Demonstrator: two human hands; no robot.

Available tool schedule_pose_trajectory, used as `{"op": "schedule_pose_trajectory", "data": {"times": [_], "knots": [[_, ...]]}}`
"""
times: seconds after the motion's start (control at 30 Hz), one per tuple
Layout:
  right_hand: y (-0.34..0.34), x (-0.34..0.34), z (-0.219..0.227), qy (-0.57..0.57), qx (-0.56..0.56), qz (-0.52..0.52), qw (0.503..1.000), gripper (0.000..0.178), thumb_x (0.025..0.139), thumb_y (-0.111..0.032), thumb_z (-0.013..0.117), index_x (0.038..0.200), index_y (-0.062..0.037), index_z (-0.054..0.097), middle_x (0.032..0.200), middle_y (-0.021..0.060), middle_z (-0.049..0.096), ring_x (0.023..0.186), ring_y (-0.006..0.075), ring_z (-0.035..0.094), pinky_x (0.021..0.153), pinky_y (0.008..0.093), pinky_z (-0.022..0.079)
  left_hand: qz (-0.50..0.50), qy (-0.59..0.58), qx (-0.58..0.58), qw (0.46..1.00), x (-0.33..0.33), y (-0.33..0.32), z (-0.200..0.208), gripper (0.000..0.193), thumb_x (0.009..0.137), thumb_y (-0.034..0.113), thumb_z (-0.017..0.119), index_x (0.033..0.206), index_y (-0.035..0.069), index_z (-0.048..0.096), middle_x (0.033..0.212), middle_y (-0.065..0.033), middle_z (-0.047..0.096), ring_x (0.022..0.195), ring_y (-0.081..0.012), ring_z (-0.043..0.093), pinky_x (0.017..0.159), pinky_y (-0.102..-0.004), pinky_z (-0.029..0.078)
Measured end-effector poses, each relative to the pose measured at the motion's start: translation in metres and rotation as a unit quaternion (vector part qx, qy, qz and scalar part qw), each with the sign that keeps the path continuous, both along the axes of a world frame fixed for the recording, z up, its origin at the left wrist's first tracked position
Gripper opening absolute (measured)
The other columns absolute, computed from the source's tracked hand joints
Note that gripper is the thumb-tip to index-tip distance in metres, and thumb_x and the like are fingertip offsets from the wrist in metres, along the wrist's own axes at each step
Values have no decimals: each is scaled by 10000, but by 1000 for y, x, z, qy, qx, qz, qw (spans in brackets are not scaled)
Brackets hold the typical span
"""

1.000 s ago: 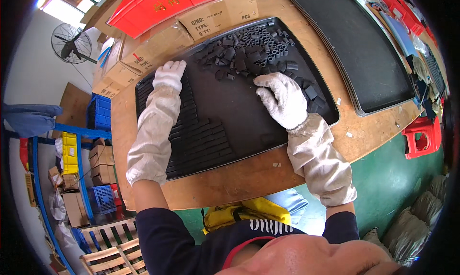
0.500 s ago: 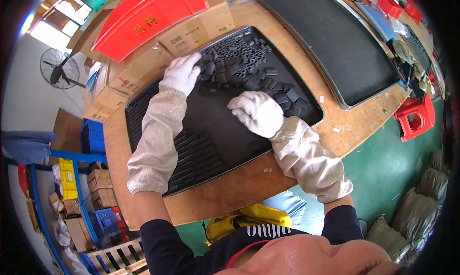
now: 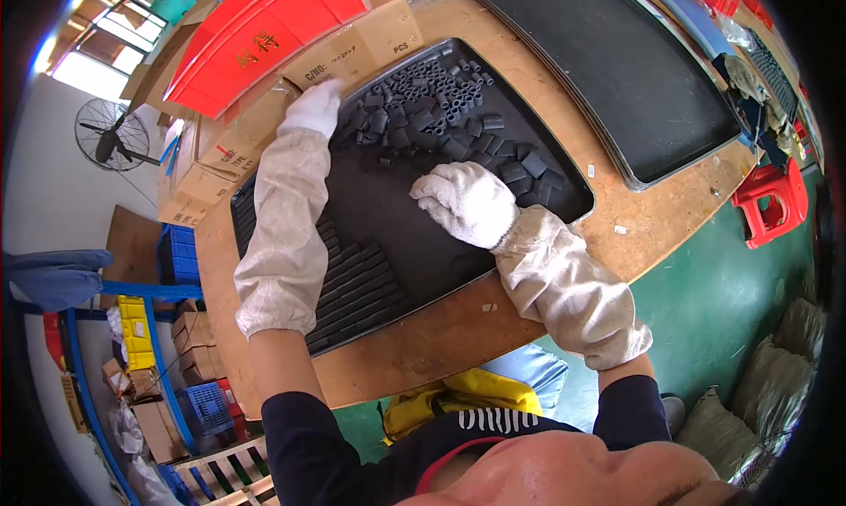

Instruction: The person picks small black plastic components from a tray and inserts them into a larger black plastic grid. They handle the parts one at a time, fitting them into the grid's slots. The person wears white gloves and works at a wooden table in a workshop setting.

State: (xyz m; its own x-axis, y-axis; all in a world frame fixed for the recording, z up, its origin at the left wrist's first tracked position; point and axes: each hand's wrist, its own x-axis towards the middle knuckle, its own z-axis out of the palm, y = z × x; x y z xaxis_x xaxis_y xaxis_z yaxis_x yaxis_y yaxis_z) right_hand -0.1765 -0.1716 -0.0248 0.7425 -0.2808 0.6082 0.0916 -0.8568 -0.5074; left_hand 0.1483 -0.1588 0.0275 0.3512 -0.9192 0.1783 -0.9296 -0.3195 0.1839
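Observation:
A large black tray [image 3: 388,208] lies on the table, with short black tubes [image 3: 463,140] loose in a heap over its far and right parts. Neat rows of black tubes [image 3: 357,286] line its near-left side. My left hand [image 3: 311,110], in a white glove, is at the tray's far-left edge beside the cartons; its fingers are mostly hidden and smeared. Over the tray's middle right, just nearer than the heap, my right hand [image 3: 467,204] is gloved too, its fingers curled closed. What they hold, if anything, is hidden.
Behind the tray stand cardboard cartons [image 3: 233,149] with a red plastic bin [image 3: 264,44] on top. A stack of black trays [image 3: 617,74] lies at the right of the table. A red stool [image 3: 771,202] is on the green floor, and a blue shelf rack [image 3: 163,365] stands left.
My left hand has drawn away from the heap, leftward and farther toward the cartons. Loose tubes near it lie more spread out. My right hand has barely shifted.

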Motion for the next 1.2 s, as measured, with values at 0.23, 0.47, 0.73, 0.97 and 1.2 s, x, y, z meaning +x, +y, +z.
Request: {"op": "schedule_pose_trajectory", "data": {"times": [0.23, 0.47, 0.73, 0.97, 1.2], "knots": [[-5, -2, -6, 2, -6, -5, 1000, 115, 832, -145, 677, 940, -111, 659, 808, 105, 625, 754, 318, 649, 664, 430, 536, 26, 69, 119, 990, -1, 23, -9, 684, 910, 461, 659, 1479, 148, 445, 1485, -196, 468, 1387, -322, 438, 1143, -404, 349], [-4, -1, -7, 1, -10, 1, 1000, 114, 836, -141, 674, 945, -112, 663, 806, 107, 627, 752, 321, 652, 661, 431, 539, 7, 59, 221, 973, -9, 16, -6, 1107, 717, 416, 860, 1586, 234, 200, 1613, -176, 220, 1474, -340, 278, 1188, -409, 293], [-5, -1, -8, 4, -4, 4, 1000, 119, 826, -126, 681, 940, -100, 661, 808, 112, 631, 751, 326, 649, 651, 430, 535, 17, 11, 177, 984, 19, 2, -31, 618, 841, 258, 765, 1410, 214, 529, 1328, -175, 566, 1274, -335, 531, 1079, -377, 421], [-4, -2, -7, 8, -9, 0, 1000, 126, 823, -123, 684, 946, -102, 661, 808, 108, 630, 753, 327, 650, 653, 436, 533, 25, -4, 110, 994, 24, 1, -53, 369, 904, 199, 696, 1268, 223, 646, 1196, -152, 615, 1174, -327, 583, 1028, -377, 454], [-4, -2, -3, 17, -8, -2, 1000, 126, 818, -114, 692, 938, -100, 658, 823, 107, 640, 775, 332, 653, 696, 434, 538, 5, 424, -186, 887, 13, 16, -23, 331, 923, 131, 687, 1248, 94, 639, 1095, -132, 669, 998, -271, 660, 882, -410, 557]]}}
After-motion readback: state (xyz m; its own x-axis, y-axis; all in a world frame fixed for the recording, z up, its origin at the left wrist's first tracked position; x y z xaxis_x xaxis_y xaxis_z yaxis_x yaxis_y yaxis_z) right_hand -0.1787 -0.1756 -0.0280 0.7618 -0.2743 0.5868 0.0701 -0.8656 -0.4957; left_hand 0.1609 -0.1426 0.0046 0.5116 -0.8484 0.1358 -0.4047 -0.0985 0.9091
